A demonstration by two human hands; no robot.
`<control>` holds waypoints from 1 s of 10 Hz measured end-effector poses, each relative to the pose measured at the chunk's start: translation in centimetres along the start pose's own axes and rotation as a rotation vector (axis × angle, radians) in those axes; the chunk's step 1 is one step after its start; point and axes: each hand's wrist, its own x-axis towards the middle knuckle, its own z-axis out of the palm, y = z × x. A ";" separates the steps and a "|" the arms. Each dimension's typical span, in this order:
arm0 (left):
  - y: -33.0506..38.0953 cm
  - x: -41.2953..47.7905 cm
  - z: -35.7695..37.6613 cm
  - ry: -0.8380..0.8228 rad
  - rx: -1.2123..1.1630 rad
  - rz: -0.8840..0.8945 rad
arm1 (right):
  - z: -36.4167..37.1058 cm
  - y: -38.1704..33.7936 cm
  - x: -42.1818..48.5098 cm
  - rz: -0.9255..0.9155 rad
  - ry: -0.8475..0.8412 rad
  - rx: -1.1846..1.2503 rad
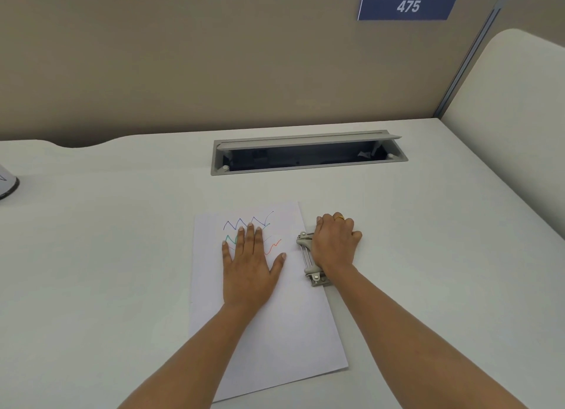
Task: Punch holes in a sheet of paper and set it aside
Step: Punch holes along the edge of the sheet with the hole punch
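A white sheet of paper (284, 332) with blue, green and red zigzag lines lies flat on the desk in front of me. My left hand (249, 266) rests flat on its upper half, fingers straight and spread. A grey metal hole punch (310, 260) sits at the sheet's right edge, with that edge in its slot. My right hand (334, 243) lies over the punch with fingers curled down around its top; a gold ring shows on one finger. Most of the punch is hidden under that hand.
The white desk (122, 271) runs back to a beige partition with a blue "475" sign (408, 6). An open grey cable tray (308, 153) is set into the desk behind the paper. A white object (6, 182) pokes in at the left edge.
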 end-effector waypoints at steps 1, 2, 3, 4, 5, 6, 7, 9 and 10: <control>0.0 0.0 0.0 0.002 0.003 -0.001 | -0.2 -0.2 0.0 -0.039 0.031 -0.035; 0.1 0.0 -0.1 0.001 -0.006 -0.001 | -1.1 -1.0 0.0 -0.121 0.091 -0.064; 0.1 0.0 -0.2 -0.001 -0.011 0.000 | -2.0 -1.6 -0.5 -0.109 0.149 -0.218; 0.1 -0.1 -0.2 -0.003 -0.009 -0.001 | -2.1 -1.8 -0.5 -0.135 0.121 -0.288; 0.1 0.0 -0.3 -0.003 -0.007 -0.002 | -1.7 -1.9 -0.1 -0.206 0.093 -0.242; 0.1 0.0 -0.2 -0.008 -0.010 -0.003 | -1.9 -2.0 -0.1 -0.267 0.101 -0.226; 0.1 0.0 -0.3 -0.009 -0.014 -0.001 | -2.2 -2.0 -0.1 -0.276 0.081 -0.236; 0.1 0.0 -0.3 -0.006 -0.006 -0.001 | -2.2 -2.2 -0.1 -0.274 0.065 -0.205; 0.1 0.0 -0.3 -0.005 -0.006 -0.001 | -2.1 -2.1 -0.1 -0.263 0.062 -0.202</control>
